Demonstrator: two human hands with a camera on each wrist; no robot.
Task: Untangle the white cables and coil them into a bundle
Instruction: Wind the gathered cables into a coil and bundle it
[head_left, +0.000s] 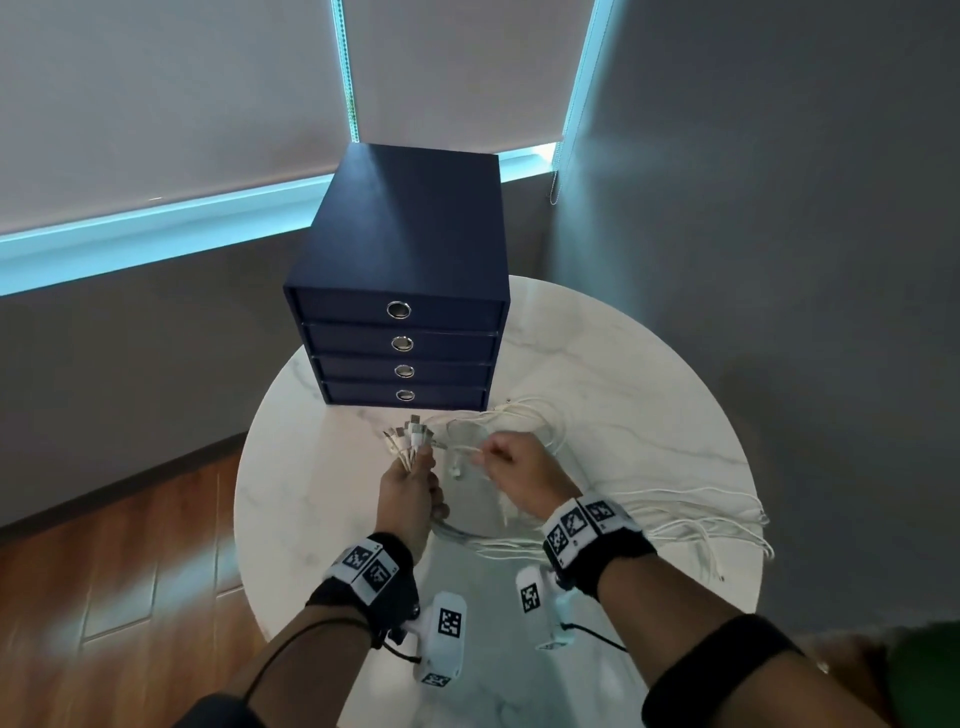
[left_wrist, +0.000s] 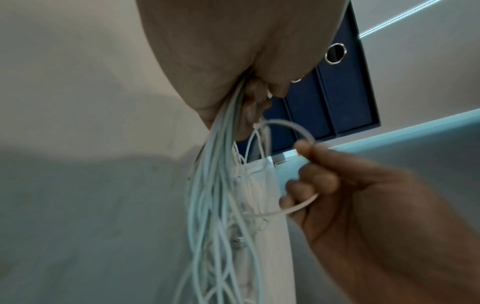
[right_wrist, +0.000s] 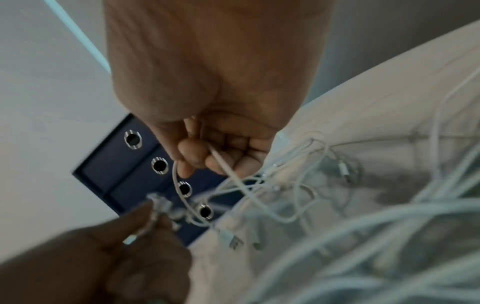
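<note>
The white cables lie in a loose tangle over the round marble table, just in front of the navy drawer unit, with long strands trailing off to the right toward the table's edge and some hanging over it. One end of the lot is gathered up: the left hand is closed tight around a sheaf of cables, with the plug ends fanning out above its fist. From the left wrist view the strands spill down out of that closed palm in a thick bunch.

Just beside it, the right hand has its fingers curled, pinching a single cable between thumb and forefinger; that cable arcs in a small loop between the two hands. A few loose connectors rest on the tabletop below the right hand.

Both wrists wear black bands with black-and-white markers. The drawer unit has four drawers, each with a metal ring pull, all closed. Behind it are drawn blinds, and a wooden floor shows at lower left.
</note>
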